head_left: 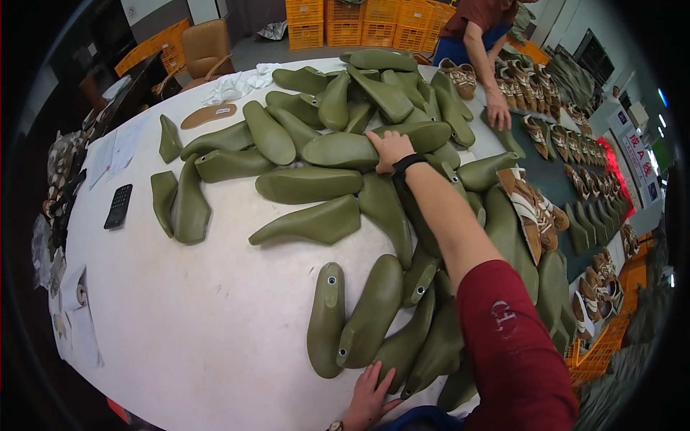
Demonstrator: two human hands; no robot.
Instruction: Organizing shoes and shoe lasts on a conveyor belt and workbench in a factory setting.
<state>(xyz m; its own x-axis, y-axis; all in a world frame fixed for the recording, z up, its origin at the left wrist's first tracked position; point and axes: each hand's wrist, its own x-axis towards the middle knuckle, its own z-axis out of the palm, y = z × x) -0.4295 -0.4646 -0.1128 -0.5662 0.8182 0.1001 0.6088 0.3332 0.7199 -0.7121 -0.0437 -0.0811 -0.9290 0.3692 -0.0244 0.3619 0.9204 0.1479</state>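
Observation:
Olive-green shoe lasts lie heaped over the far and right parts of a white table. At the far middle of the heap, my right hand [394, 149], with a black band on its wrist, is closed over a green shoe last [339, 150]. Its fingertips are partly hidden. My left hand [369, 399] rests near the table's front edge, fingers spread, tips touching another last [402, 352]. Beside it, two more lasts, an upright-pointing one [326, 316] and a wider one [371, 309], lie side by side.
On the white table [180, 309] lie a black remote control [118, 206], a tan insole [208, 116] and papers [115, 154]. Brown-and-white shoes [530, 215] sit on the heap's right. Beyond, another person's hand [496, 108] reaches toward a conveyor carrying shoes. Orange crates [305, 25] stand behind.

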